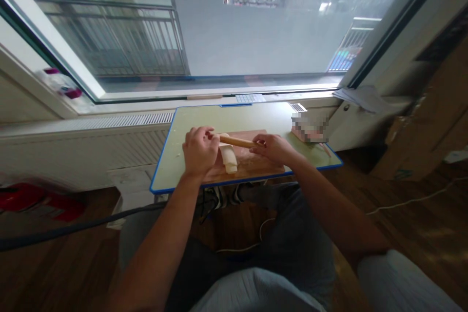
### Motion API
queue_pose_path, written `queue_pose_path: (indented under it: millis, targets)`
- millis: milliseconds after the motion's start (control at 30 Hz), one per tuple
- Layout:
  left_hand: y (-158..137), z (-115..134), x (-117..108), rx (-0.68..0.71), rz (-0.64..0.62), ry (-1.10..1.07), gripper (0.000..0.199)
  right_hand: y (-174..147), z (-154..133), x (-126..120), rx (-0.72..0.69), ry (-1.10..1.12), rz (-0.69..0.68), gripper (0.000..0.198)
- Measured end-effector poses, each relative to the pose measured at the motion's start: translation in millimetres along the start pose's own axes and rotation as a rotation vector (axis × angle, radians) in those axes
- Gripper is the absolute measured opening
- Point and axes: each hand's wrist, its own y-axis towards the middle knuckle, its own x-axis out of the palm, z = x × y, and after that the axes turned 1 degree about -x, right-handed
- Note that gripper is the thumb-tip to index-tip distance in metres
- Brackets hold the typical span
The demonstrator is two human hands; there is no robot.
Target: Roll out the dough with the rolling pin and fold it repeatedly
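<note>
Indoors, plastic bottle (61, 83) by window (256, 44), left hand (200, 150) and right hand (272, 148) grip a wooden rolling pin (237, 142) over pale dough (228, 158)

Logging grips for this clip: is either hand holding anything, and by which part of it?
Yes, a wooden rolling pin: the left hand has its left end, the right hand its right end.

Left grip (201, 148), right grip (272, 147) — both on a rolling pin (237, 142) across dough (228, 158).
</note>
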Motion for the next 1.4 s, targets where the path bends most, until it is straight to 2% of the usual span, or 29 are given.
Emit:
queue_pose_path:
  millis: [67,100,267,367,533,700,767,867,1000,1067,1200,1267,1333,1400]
  targets:
    - [21.1,2.3,7.5,-0.001,0.015,0.072,0.031,15.8,6.0,-0.6,-0.069,-0.017,-0.012,0.022]
    - [30.2,1.4,11.7,0.003,-0.022,0.121,0.032,22.5,9.2,-0.9,-0.097,-0.017,-0.029,0.022]
    - [50.3,-21.6,27.4,0.095,-0.353,0.308,0.042,38.3,22.0,-1.2,-0.167,0.022,-0.124,0.024]
    - [47.2,-35.5,30.2,0.154,-0.446,0.352,0.051,38.3,24.4,0.2,-0.203,-0.022,-0.125,0.024]
    - [58.1,-43.4,36.7,0.141,-0.495,0.383,0.056,47.9,28.9,6.7,-0.203,-0.218,-0.057,0.045]
    - [85.7,-43.4,45.3,0.077,-0.551,0.386,0.055,68.0,34.9,16.7,-0.087,-0.289,-0.029,0.062]
    - [84.6,-42.5,43.6,0.076,-0.566,0.381,0.055,64.1,34.8,18.8,-0.07,-0.296,-0.039,0.061]
    - [65.9,-41.8,34.6,0.113,-0.556,0.367,0.054,39.1,31.1,19.3,-0.099,-0.307,-0.03,0.059]
    - [45.3,-42.8,25.8,0.165,-0.509,0.343,0.054,9.7,27.6,19.3,-0.076,-0.331,0.055,0.06]
    - [52.0,-43.6,28.5,0.158,-0.493,0.348,0.054,15.2,28.9,20.3,-0.049,-0.336,0.076,0.06]
    - [88.5,-44.4,41.8,0.128,-0.493,0.388,0.052,54.5,35.0,22.7,-0.009,-0.303,0.015,0.053]
    - [103.1,-45.1,46.8,0.116,-0.502,0.403,0.051,70.6,37.3,23.7,-0.071,-0.286,-0.027,0.042]
    - [109.3,-46.7,48.7,0.123,-0.511,0.394,0.05,77.4,37.8,24.2,-0.123,-0.276,-0.049,0.036]
    - [108.1,-48.5,47.8,0.148,-0.496,0.377,0.048,76.6,36.4,23.9,-0.08,-0.284,-0.039,0.04]
